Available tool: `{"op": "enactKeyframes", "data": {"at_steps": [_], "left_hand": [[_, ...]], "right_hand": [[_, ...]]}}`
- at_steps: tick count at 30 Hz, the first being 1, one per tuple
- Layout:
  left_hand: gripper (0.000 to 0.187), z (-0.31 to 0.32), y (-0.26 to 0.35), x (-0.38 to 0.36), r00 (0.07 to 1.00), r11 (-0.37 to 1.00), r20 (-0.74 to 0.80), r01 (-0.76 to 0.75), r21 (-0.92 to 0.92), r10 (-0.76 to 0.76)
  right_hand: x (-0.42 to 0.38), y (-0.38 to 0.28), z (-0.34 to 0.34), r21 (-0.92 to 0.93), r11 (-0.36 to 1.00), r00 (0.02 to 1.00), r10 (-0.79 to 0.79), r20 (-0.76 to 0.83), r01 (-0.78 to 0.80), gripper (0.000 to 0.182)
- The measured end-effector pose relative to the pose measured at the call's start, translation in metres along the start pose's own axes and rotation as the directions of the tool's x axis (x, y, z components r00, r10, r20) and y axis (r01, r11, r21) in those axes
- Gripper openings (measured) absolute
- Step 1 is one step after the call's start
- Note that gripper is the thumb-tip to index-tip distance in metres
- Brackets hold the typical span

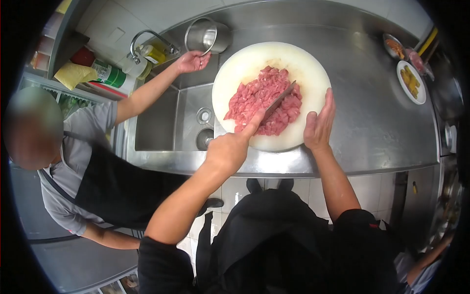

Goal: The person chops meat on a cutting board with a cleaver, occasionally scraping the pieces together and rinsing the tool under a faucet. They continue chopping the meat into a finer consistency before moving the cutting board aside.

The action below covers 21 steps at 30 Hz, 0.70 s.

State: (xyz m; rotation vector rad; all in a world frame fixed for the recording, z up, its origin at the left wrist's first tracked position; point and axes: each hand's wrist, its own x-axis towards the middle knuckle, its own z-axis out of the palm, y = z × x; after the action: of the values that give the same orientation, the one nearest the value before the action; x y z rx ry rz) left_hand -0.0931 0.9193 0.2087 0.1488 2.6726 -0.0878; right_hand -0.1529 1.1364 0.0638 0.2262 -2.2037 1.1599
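Observation:
My left hand (227,149) is closed round the handle of a kitchen knife (280,100), index finger stretched along it towards the blade. The handle is mostly hidden in the fist. The blade lies over a heap of chopped raw meat (245,100), tip pointing away and to the right. Under the meat is a round white cutting board (267,50). At the board's right edge is my right hand (319,125), open, its fingers extended upward and nothing in it.
To the left, a co-worker's hand (192,62) is at the rim of a steel pot (220,38) beside the sink (155,122) and faucet (147,33). A white plate with yellow pieces (420,98) and a bowl of orange food (393,46) stand at right on the steel counter (372,117).

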Motion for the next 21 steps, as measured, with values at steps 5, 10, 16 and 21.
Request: {"op": "enactKeyframes", "data": {"at_steps": [5,10,16,21], "left_hand": [[0.079,-0.049,-0.008,-0.02,0.993,0.985,-0.116,-0.045,-0.165,0.025],[0.077,-0.013,-0.014,-0.002,1.0,0.998,0.005,-0.013,-0.068,0.013],[0.077,-0.017,-0.017,-0.017,0.987,0.974,-0.162,-0.039,-0.222,0.003],[0.082,-0.032,-0.015,-0.017,0.994,0.984,-0.106,-0.007,-0.181,-0.012]], "right_hand": [[0.003,-0.001,-0.001,-0.01,1.0,1.0,0.006,0.013,-0.006,0.089],[0.002,-0.003,-0.002,-0.025,0.999,0.999,0.027,0.027,-0.026,0.089],[0.002,-0.004,-0.001,0.059,0.997,0.998,0.052,0.022,-0.053,0.092],[0.002,-0.004,-0.003,0.007,0.999,0.999,0.039,0.023,-0.039,0.089]]}}
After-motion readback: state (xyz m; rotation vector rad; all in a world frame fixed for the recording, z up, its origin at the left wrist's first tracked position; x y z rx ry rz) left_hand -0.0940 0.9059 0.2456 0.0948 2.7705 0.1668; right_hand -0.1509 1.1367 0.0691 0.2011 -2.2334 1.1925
